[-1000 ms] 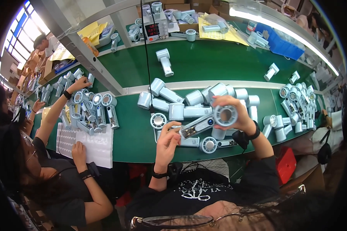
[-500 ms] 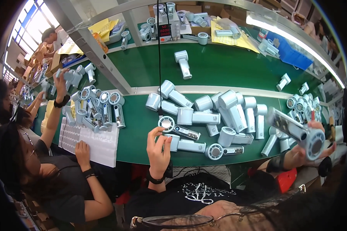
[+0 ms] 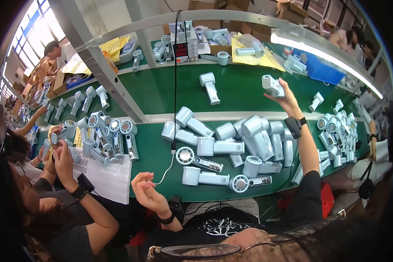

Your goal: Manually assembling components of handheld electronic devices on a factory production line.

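Note:
My left hand (image 3: 150,196) is at the table's near edge, its fingers closed on the plug end of a short white cable (image 3: 164,175). That cable links to a black cord (image 3: 175,96) hanging from above. My right hand (image 3: 288,101) is raised over the far green surface, gripping a pale blue handheld fan (image 3: 273,86). Between my arms lies a group of similar fans. Nearest the cable is a fan with a round grille and an exposed handle (image 3: 185,155); a white-bodied fan (image 3: 205,177) lies just below it.
A metal rail (image 3: 205,117) crosses behind the pile. One fan (image 3: 209,88) lies beyond it. More fans are heaped at right (image 3: 336,131) and left (image 3: 105,135). A co-worker at left handles a fan above a white foam sheet (image 3: 109,174). A blue bin (image 3: 321,70) stands at the back.
My right hand has carried a fan from the near right to the far side, above the rail. My left hand has moved left and down, away from the grille fan, drawing the white cable out.

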Tool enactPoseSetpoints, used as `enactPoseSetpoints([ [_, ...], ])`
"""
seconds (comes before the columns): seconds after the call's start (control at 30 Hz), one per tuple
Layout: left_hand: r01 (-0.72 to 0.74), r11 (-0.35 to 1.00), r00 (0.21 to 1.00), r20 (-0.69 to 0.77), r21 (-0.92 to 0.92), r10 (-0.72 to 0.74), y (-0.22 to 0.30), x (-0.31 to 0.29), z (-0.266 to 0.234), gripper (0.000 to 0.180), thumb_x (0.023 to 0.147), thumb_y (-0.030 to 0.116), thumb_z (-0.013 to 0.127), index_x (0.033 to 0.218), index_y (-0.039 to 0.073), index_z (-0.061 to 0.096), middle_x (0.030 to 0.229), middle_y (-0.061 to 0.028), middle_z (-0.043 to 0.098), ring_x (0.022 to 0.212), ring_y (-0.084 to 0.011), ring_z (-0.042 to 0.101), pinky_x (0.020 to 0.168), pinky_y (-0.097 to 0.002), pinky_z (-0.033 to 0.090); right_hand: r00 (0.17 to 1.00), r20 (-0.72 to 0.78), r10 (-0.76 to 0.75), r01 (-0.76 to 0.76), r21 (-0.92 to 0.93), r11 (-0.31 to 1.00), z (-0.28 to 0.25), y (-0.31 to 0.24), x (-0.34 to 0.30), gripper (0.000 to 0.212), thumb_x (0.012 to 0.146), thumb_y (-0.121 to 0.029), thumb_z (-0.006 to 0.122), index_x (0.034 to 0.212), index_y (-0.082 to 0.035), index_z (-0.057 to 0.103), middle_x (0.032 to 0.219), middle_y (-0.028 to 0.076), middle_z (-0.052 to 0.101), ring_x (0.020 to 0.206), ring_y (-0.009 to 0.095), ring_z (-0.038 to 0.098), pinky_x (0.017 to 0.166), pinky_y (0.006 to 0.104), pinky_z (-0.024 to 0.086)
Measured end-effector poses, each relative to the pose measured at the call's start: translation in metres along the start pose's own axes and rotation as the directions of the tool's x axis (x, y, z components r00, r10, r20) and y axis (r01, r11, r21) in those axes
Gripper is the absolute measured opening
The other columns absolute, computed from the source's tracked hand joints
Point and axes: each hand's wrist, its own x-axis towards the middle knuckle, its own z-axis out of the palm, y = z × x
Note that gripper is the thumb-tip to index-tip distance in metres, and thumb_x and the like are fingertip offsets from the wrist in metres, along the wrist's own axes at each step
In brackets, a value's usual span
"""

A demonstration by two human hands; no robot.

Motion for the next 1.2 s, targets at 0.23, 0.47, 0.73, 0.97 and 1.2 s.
enactPoseSetpoints([
  [0.23, 0.069, 0.998, 0.995, 0.065, 0.001, -0.069, -0.007, -0.002, -0.002, 0.026, 0.097, 0.011, 0.039, 0.077, -0.003, 0.046, 0.096, -0.0141, 0.057, 0.075, -0.0169, 0.055, 0.060, -0.0245, 0.041, 0.961, -0.259, -0.097, -0.204, -0.901, 0.383, -0.040, 0.009, 0.086, 0.073, 0.071, -0.051, 0.075, 0.110, 0.008, 0.059, 0.107, 0.019, 0.063, 0.087, 0.026, 0.065, 0.077, 0.0362, 0.053],
  [0.47, 0.058, 0.998, 0.997, 0.053, 0.024, -0.060, -0.010, 0.001, 0.000, 0.030, 0.097, 0.013, 0.042, 0.071, -0.003, 0.045, 0.093, -0.0153, 0.057, 0.072, -0.0182, 0.056, 0.060, -0.0254, 0.045, 0.952, -0.166, -0.256, -0.192, -0.978, -0.080, -0.076, 0.048, 0.163, 0.077, 0.067, -0.058, 0.073, 0.102, 0.010, 0.061, 0.108, 0.025, 0.062, 0.087, 0.033, 0.064, 0.081, 0.0397, 0.051],
  [0.73, 0.062, 0.996, 0.996, 0.055, 0.061, -0.065, -0.008, 0.002, 0.007, 0.034, 0.097, 0.015, 0.044, 0.068, -0.003, 0.045, 0.091, -0.0160, 0.057, 0.071, -0.0192, 0.057, 0.061, -0.0263, 0.047, 0.923, 0.277, 0.267, 0.375, -0.802, -0.464, 0.055, 0.080, 0.166, 0.082, 0.073, -0.076, 0.051, 0.080, 0.004, 0.069, 0.098, 0.026, 0.063, 0.094, 0.038, 0.059, 0.089, 0.0422, 0.041],
  [0.97, 0.053, 0.997, 0.996, 0.073, 0.064, -0.058, -0.004, -0.001, 0.007, 0.032, 0.097, 0.014, 0.042, 0.070, -0.003, 0.044, 0.091, -0.0149, 0.058, 0.071, -0.0177, 0.056, 0.062, -0.0263, 0.044, 0.899, 0.377, 0.221, 0.437, -0.803, -0.405, 0.087, 0.120, 0.147, 0.069, 0.070, -0.057, 0.067, 0.096, 0.007, 0.063, 0.095, 0.027, 0.064, 0.088, 0.039, 0.062, 0.081, 0.0438, 0.048],
  [1.2, 0.052, 0.998, 0.993, 0.102, 0.021, -0.054, -0.003, -0.001, 0.005, 0.034, 0.098, 0.016, 0.042, 0.070, -0.003, 0.045, 0.090, -0.0168, 0.058, 0.068, -0.0189, 0.057, 0.059, -0.0265, 0.044, 0.950, 0.307, -0.059, 0.312, -0.940, 0.141, 0.056, 0.024, 0.081, 0.070, 0.071, -0.022, 0.076, 0.120, 0.000, 0.032, 0.092, 0.017, 0.061, 0.073, 0.028, 0.064, 0.066, 0.0372, 0.053],
])
